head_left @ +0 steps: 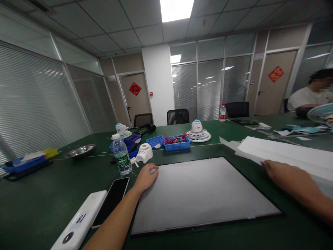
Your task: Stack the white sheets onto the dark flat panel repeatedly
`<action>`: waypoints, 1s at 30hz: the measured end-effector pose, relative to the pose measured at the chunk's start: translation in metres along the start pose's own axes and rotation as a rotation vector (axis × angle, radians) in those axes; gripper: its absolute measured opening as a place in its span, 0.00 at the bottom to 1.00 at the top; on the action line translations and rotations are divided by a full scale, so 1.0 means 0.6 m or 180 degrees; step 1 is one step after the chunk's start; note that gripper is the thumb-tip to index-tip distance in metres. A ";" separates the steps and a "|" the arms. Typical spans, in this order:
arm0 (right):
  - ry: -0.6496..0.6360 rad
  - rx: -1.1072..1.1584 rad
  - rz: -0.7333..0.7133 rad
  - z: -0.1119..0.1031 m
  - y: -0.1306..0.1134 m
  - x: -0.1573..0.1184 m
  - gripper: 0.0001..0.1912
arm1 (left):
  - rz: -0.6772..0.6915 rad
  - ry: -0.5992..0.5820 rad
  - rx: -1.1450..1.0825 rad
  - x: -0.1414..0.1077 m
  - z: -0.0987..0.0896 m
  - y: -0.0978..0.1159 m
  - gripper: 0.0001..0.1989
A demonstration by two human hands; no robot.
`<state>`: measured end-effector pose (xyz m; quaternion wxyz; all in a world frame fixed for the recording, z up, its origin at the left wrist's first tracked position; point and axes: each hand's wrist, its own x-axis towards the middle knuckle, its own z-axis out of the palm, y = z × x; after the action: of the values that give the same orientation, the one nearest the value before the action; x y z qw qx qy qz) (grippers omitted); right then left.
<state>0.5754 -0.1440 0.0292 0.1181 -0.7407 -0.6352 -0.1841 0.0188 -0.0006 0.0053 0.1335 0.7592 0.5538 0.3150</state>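
A flat grey panel with a thin black edge (203, 192) lies on the green table before me. My left hand (147, 176) rests on its upper left corner, the fingers bent over the edge. To the right, my right hand (279, 172) pinches the near left edge of white sheets (288, 151). Those sheets lie to the right of the panel, and a thin translucent one sticks out at their left end.
Left of the panel are a phone (111, 201), a white device marked 18 (80, 220) and a water bottle (121, 156). Behind it stand blue trays (177, 146), a white housing (144, 153) and a fan part (197, 132). A person (309, 93) sits far right.
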 end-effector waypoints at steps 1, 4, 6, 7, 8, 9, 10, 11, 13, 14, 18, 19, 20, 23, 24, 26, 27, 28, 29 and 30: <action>0.0019 -0.0066 -0.0207 -0.011 -0.024 -0.005 0.24 | -0.0003 -0.0002 -0.0008 0.000 0.000 0.000 0.16; 0.0100 -0.0003 -0.1079 -0.030 -0.110 -0.029 0.18 | -0.0012 -0.0005 -0.0069 0.001 0.000 0.001 0.17; 0.0209 0.0189 -0.1767 -0.036 -0.174 -0.052 0.15 | -0.0012 -0.0008 -0.0134 0.002 -0.001 0.002 0.19; 0.0253 0.0286 -0.2088 -0.040 -0.204 -0.064 0.14 | -0.0014 -0.0007 -0.0166 0.002 -0.001 0.002 0.21; 0.0281 0.0363 -0.2318 -0.045 -0.231 -0.076 0.13 | -0.0016 -0.0006 -0.0193 0.002 -0.001 0.003 0.22; 0.0260 0.0451 -0.2483 -0.051 -0.254 -0.086 0.13 | -0.0018 -0.0007 -0.0213 0.003 -0.001 0.003 0.23; 0.0195 0.0546 -0.2584 -0.058 -0.272 -0.094 0.12 | -0.0021 -0.0011 -0.0224 0.003 0.000 0.003 0.23; 0.0091 0.0659 -0.2647 -0.066 -0.284 -0.099 0.12 | -0.0024 -0.0018 -0.0228 0.003 0.000 0.004 0.23; -0.0201 0.0938 -0.2774 -0.081 -0.290 -0.105 0.13 | -0.0031 -0.0038 -0.0213 0.004 0.001 0.005 0.23; -0.0363 0.1099 -0.2846 -0.087 -0.286 -0.105 0.17 | -0.0035 -0.0047 -0.0198 0.004 0.002 0.006 0.23; -0.0916 0.1735 -0.3008 -0.092 -0.256 -0.099 0.26 | -0.0088 -0.0066 -0.0154 0.005 0.008 0.009 0.24; -0.1012 0.1813 -0.3004 -0.089 -0.249 -0.097 0.27 | -0.0122 -0.0064 -0.0148 0.006 0.009 0.010 0.24; -0.1074 0.1853 -0.2990 -0.086 -0.244 -0.095 0.27 | -0.0164 -0.0056 -0.0142 0.006 0.010 0.010 0.23; -0.1074 0.1862 -0.2911 -0.076 -0.236 -0.088 0.27 | -0.0285 -0.0009 -0.0133 0.009 0.012 0.011 0.23; -0.1037 0.1862 -0.2823 -0.073 -0.234 -0.086 0.28 | -0.0314 0.0010 -0.0138 0.010 0.012 0.011 0.24; -0.1039 0.1843 -0.2575 -0.070 -0.231 -0.082 0.29 | -0.0351 0.0047 -0.0158 0.011 0.013 0.011 0.23; -0.1091 0.1820 -0.2463 -0.069 -0.230 -0.080 0.30 | -0.0359 0.0060 -0.0170 0.012 0.014 0.010 0.23; -0.1160 0.1791 -0.2374 -0.069 -0.229 -0.079 0.31 | -0.0361 0.0070 -0.0180 0.012 0.014 0.009 0.23; -0.1235 0.1758 -0.2327 -0.070 -0.229 -0.078 0.31 | -0.0358 0.0076 -0.0187 0.013 0.015 0.008 0.23; -0.1300 0.1722 -0.2308 -0.071 -0.229 -0.077 0.31 | -0.0351 0.0081 -0.0190 0.013 0.015 0.007 0.23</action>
<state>0.4293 -0.1803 0.0402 0.1076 -0.4359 -0.8871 0.1069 0.0292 0.0065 0.0032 0.1661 0.7191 0.5867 0.3331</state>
